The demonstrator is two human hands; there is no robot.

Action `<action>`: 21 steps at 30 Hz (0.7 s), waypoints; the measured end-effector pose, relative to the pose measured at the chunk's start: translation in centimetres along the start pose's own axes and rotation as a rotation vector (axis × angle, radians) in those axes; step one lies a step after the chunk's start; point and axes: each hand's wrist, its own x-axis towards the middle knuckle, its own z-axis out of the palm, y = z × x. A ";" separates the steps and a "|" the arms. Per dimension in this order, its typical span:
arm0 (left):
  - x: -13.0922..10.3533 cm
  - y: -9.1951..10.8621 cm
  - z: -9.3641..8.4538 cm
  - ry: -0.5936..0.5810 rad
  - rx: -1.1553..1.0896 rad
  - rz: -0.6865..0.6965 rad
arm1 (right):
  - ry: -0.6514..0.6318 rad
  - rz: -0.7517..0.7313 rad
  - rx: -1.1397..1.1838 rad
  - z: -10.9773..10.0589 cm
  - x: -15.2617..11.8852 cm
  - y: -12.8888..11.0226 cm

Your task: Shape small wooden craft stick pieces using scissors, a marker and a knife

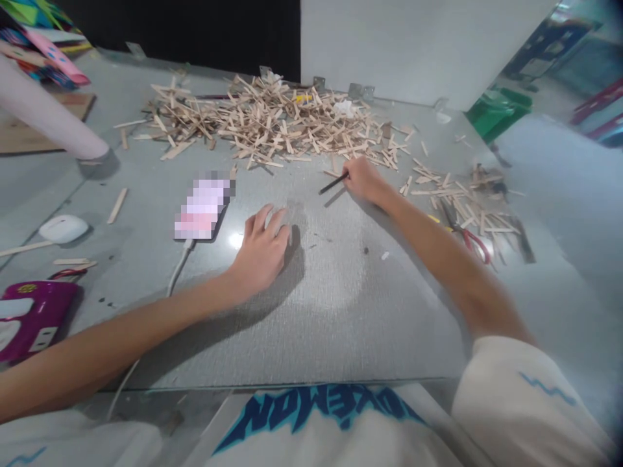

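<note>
My right hand [363, 178] is closed around one end of a thin black pencil-like stick [331, 183], just in front of the heap of wooden sticks [287, 123]. The stick's free end points left and toward me, low over the grey table [341, 311]. My left hand [267, 246] hovers over or rests on the table with its fingers bent and apart, and nothing shows in it. To the left of that hand lies a phone [202, 209] with a lit, pixelated screen and a white cable [179, 267] plugged into it.
Red-handled scissors [474, 245] lie among scattered sticks on the right. A white rounded object [63, 228] and a purple power strip [41, 314] sit at left. A pale cylinder [53, 110] slants in from the upper left. Beyond the table's right edge stands a green bin [501, 113].
</note>
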 end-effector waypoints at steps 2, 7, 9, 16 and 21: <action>0.0 0.0 0.2 -0.002 -0.006 0.000 | 0.004 0.018 0.008 -0.4 -1.1 0.1; 0.1 0.0 0.5 0.030 -0.056 0.014 | -0.065 -0.064 0.072 -1.9 -6.8 -2.0; 0.1 0.2 0.6 0.060 -0.057 0.027 | -0.127 -0.153 0.141 -3.0 -9.4 -3.1; -0.1 0.3 1.2 0.083 -0.060 0.056 | -0.569 -0.360 0.322 -7.1 -17.7 -2.8; 0.1 0.5 1.5 0.132 -0.127 0.059 | -0.525 -0.328 0.266 -6.4 -18.6 -0.1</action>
